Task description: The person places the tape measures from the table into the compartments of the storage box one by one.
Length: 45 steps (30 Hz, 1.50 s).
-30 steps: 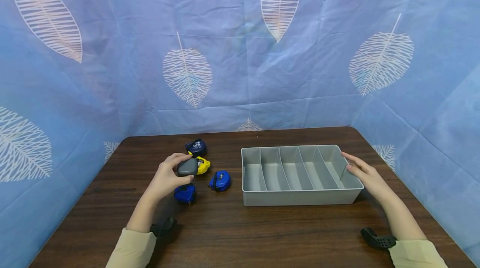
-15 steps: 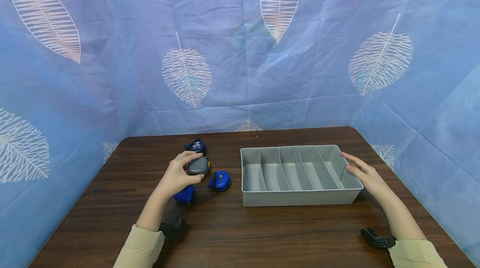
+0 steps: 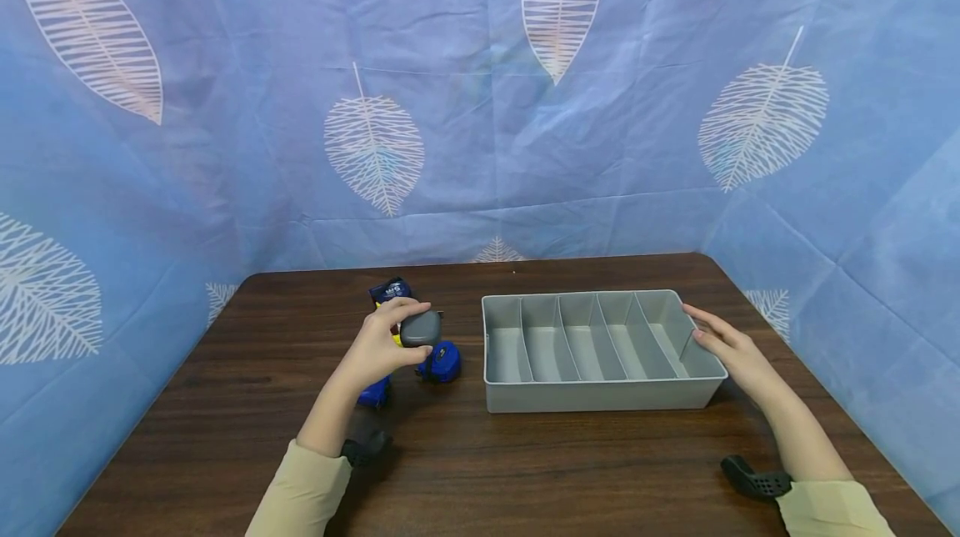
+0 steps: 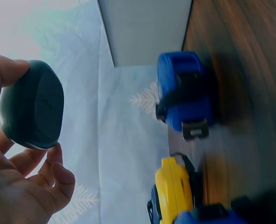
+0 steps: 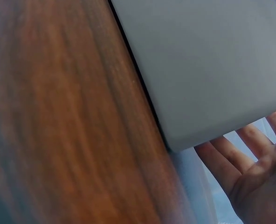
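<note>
My left hand pinches a dark grey rounded earbud case between thumb and fingers, held up off the table; faint lettering marks its face in the left wrist view. Behind and below it lie a navy tape measure, a yellow tape measure mostly hidden in the head view, a blue tape measure, and another blue one partly covered by the hand. My right hand rests against the right end of a grey divided tray, fingers fairly straight along its wall.
The tray's several compartments hold nothing visible. It stands right of the tape measures on a dark wooden table. A blue leaf-patterned cloth hangs behind and at both sides of the table.
My left hand has carried the earbud case to the right, away from above the yellow tape measure toward the tray. The right hand and tray have not moved.
</note>
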Motion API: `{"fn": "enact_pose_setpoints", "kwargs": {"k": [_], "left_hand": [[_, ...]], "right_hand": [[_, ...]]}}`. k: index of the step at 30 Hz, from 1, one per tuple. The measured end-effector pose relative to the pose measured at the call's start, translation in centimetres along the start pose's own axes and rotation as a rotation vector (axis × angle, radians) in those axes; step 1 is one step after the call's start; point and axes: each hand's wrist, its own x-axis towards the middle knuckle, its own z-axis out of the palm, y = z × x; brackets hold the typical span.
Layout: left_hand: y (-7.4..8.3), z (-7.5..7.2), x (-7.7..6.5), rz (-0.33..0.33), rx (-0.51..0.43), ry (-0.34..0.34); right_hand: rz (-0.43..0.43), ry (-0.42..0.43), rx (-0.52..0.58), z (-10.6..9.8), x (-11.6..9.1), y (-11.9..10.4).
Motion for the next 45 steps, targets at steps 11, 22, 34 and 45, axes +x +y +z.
{"fn": "enact_pose_setpoints", "kwargs": {"k": [11,22,34,45], "left_hand": [[1.4,1.5,1.3,0.024,-0.035,-0.03],[2.7,2.7,2.4,0.058,-0.066,-0.048],[3.6,4.0,2.7,0.076,-0.057,-0.092],[3.9,5.0,2.4,0.07,-0.044,-0.128]], "right_hand": [[0.005,0.002,0.007,-0.2,-0.1,-0.1],[-0.006,0.005,0.003,-0.1,0.0,-0.1],[-0.01,0.008,-0.006,0.1,0.0,0.2],[-0.021,0.008,0.004,0.1,0.1,0.3]]}}
